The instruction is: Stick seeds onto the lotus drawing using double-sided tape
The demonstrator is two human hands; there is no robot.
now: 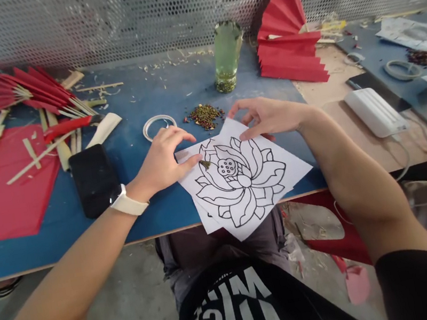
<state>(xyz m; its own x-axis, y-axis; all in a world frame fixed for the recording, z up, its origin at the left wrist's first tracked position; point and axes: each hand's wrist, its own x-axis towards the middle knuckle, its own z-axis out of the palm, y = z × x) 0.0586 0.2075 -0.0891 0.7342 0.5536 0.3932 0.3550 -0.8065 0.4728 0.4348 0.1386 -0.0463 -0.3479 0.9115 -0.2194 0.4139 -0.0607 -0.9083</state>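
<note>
A white sheet with a black-outlined lotus drawing (247, 198) lies over another white sheet (208, 221), its lower corner reaching past the table edge. My left hand (167, 159) is at the upper left of the sheets, thumb and index finger apart, the thumb over the paper. Beside that thumb, a small dark-green clump (206, 164) rests on a petal. At the top corner is my right hand (267, 114), its fingers curved and spread, with the thumb at the paper's edge. Just beyond the sheets sits a pile of mixed green and reddish beans or seeds (205, 116).
Behind the pile stands a glass of greenish liquid (227, 57). A white ring-shaped roll (160, 127) and a black phone (95, 180) lie to the left, near red paper (7, 187) and folded red fans (30, 91). On the right are another red fan (286, 35) and a white device (376, 111).
</note>
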